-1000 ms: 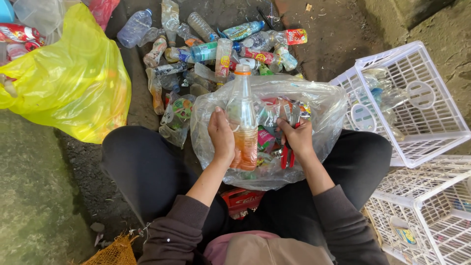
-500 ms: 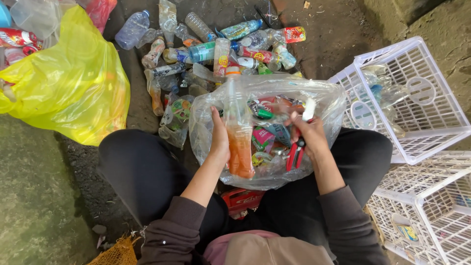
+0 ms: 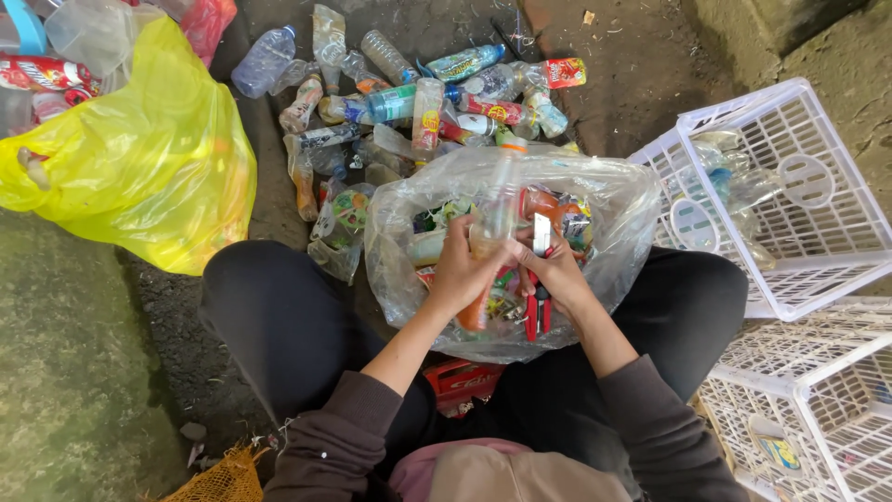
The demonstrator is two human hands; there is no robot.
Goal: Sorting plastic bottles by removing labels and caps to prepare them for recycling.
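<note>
A clear plastic bag (image 3: 613,200) full of torn labels and wrappers sits between my legs. My left hand (image 3: 462,272) grips a clear plastic bottle (image 3: 500,200) with an orange cap and orange contents, held upright over the bag. My right hand (image 3: 560,272) presses against the left and holds a red-handled utility knife (image 3: 537,311). The knife's blade points up beside the bottle. The bottle's lower part is hidden behind my left hand.
A heap of empty plastic bottles (image 3: 409,98) lies on the dirt ahead. A bulging yellow bag (image 3: 149,163) stands at the left. Two white plastic crates (image 3: 790,186) (image 3: 818,409) with a few bottles are on the right. Orange netting (image 3: 218,479) lies near my left knee.
Half a second ago my hands were apart inside the bag. Now they have come together in the middle, with the bottle raised upright and the knife blade beside it.
</note>
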